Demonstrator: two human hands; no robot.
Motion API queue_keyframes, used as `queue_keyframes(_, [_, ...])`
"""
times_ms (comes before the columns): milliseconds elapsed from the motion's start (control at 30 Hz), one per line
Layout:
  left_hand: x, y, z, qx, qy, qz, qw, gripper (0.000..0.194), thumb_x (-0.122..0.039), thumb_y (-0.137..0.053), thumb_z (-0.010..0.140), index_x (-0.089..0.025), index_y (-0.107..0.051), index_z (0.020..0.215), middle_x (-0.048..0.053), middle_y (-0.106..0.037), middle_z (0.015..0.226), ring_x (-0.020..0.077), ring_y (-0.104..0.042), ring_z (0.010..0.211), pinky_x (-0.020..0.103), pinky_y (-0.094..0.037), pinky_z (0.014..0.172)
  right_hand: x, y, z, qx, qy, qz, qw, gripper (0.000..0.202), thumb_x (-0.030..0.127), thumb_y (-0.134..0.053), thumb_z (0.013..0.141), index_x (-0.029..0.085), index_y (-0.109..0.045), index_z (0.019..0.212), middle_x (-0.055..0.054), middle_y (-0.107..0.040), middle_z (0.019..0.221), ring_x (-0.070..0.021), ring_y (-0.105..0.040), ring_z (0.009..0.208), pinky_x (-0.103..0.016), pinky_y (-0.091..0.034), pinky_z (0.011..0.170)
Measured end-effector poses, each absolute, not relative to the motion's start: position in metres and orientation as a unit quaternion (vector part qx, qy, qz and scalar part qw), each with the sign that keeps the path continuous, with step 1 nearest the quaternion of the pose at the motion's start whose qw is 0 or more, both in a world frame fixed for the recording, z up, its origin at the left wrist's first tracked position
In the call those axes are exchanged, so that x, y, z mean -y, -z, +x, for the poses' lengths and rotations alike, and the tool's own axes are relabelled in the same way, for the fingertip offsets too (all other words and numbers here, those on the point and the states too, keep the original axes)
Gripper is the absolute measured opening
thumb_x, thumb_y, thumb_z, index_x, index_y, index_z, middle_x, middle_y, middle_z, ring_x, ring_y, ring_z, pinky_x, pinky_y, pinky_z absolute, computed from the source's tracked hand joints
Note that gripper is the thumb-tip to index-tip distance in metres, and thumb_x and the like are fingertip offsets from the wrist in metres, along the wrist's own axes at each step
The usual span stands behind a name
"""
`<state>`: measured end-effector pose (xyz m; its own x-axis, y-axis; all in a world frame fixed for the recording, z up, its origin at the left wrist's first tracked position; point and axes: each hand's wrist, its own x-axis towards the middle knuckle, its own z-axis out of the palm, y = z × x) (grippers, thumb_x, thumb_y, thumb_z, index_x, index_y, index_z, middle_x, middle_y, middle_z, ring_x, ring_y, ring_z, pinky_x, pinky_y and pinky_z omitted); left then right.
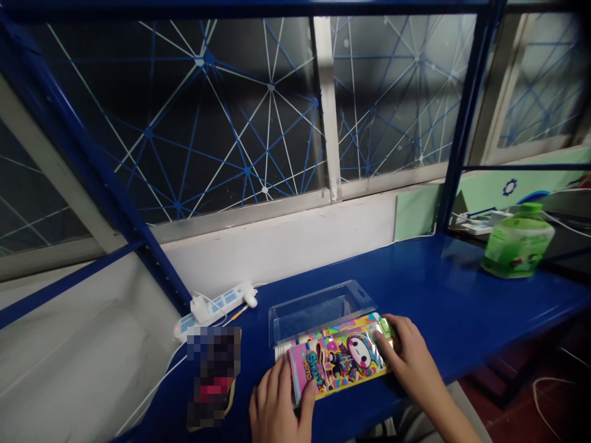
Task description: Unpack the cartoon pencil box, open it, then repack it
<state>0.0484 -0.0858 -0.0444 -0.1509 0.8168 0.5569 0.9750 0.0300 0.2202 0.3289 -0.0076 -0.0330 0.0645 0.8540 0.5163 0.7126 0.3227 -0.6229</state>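
Observation:
A colourful flat case [339,363] with a white cartoon character and pink lettering lies between both hands at the front of the blue table. My left hand [280,400] grips its left end, thumb on the near edge and fingers at the side. Around the right end, my right hand [409,351] is closed, its thumb on top near a green part. Just behind the case, an open clear plastic tray [318,311] rests on the table, with another colourful printed piece [364,320] partly hidden between them.
On the blue table [415,295] are a white power strip [221,307] at the back left, a pixelated dark object [215,375] at the left, and a green bottle [518,243] at the right. Blue frame posts and windows stand behind.

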Motion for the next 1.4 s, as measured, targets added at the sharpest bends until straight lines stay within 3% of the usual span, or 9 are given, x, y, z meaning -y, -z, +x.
queue_keyframes(133, [0.088,0.04,0.05,0.702,0.27,-0.648,0.119,0.051,-0.05,-0.049,0.091,-0.023,-0.056,0.134,0.01,-0.064,0.136,0.0285,-0.056,0.126,0.051,-0.037,0.105,0.006,0.031,0.327,0.69,0.012,-0.575,0.438,0.038,0.047,-0.051,0.097,0.019,-0.056,0.122,-0.015,-0.058,0.123,-0.0307,-0.056,0.111,-0.047,-0.047,0.093])
queue_keyframes(233, [0.09,0.034,0.053,0.703,0.272,-0.649,0.103,0.051,-0.053,-0.058,0.085,-0.026,-0.058,0.128,0.01,-0.063,0.137,0.0305,-0.057,0.126,0.057,-0.035,0.105,0.009,0.02,0.322,0.73,0.057,-0.557,0.393,0.031,0.041,-0.053,0.096,0.023,-0.059,0.121,-0.012,-0.061,0.123,-0.0324,-0.055,0.112,-0.05,-0.044,0.092])
queue_keyframes(333, [0.09,0.032,0.054,0.704,0.279,-0.649,0.075,0.046,-0.05,-0.071,0.074,-0.028,-0.06,0.112,0.011,-0.062,0.139,0.0321,-0.057,0.126,0.059,-0.035,0.105,0.011,0.001,0.309,0.8,0.029,-0.505,0.322,0.021,0.036,-0.052,0.099,0.028,-0.062,0.115,-0.007,-0.067,0.116,-0.0293,-0.058,0.108,-0.05,-0.041,0.094])
queue_keyframes(433, [0.089,0.036,0.054,0.708,0.295,-0.641,0.039,0.043,-0.038,-0.077,0.066,-0.027,-0.055,0.102,0.011,-0.061,0.14,0.0323,-0.058,0.126,0.059,-0.034,0.106,0.012,-0.013,0.294,0.841,-0.004,-0.469,0.27,0.025,0.038,-0.054,0.099,0.027,-0.062,0.12,-0.007,-0.067,0.117,-0.0293,-0.057,0.111,-0.05,-0.04,0.097])
queue_keyframes(567, [0.088,0.045,0.05,0.696,0.324,-0.641,-0.001,0.065,-0.03,-0.073,0.067,-0.027,-0.043,0.125,0.011,-0.062,0.139,0.0315,-0.058,0.127,0.06,-0.027,0.113,0.011,-0.022,0.278,0.866,-0.031,-0.439,0.238,0.043,0.051,-0.059,0.095,0.022,-0.059,0.126,-0.009,-0.067,0.116,-0.0316,-0.056,0.11,-0.051,-0.041,0.097])
queue_keyframes(700, [0.087,0.048,0.046,0.69,0.328,-0.645,-0.024,0.076,-0.026,-0.069,0.071,-0.028,-0.035,0.139,0.009,-0.064,0.135,0.0301,-0.058,0.125,0.059,-0.025,0.114,0.009,-0.028,0.267,0.869,-0.047,-0.436,0.231,0.044,0.059,-0.064,0.088,0.021,-0.064,0.109,-0.009,-0.067,0.104,-0.0315,-0.058,0.102,-0.05,-0.042,0.093])
queue_keyframes(967, [0.086,0.04,0.046,0.683,0.346,-0.643,-0.008,0.084,-0.033,-0.075,0.07,-0.024,-0.038,0.144,0.013,-0.062,0.13,0.0327,-0.056,0.117,0.051,-0.039,0.103,0.006,-0.027,0.26,0.851,-0.035,-0.456,0.259,0.028,0.048,-0.059,0.092,0.021,-0.061,0.099,-0.007,-0.064,0.095,-0.0283,-0.057,0.095,-0.045,-0.042,0.088])
queue_keyframes(1400, [0.089,0.026,0.054,0.694,0.33,-0.64,-0.017,0.093,-0.026,-0.073,0.068,-0.028,-0.03,0.151,0.01,-0.064,0.125,0.0315,-0.057,0.117,0.051,-0.032,0.109,0.006,-0.023,0.26,0.854,-0.021,-0.433,0.287,0.015,0.029,-0.053,0.096,0.022,-0.062,0.106,-0.006,-0.064,0.097,-0.0258,-0.058,0.094,-0.043,-0.043,0.086])
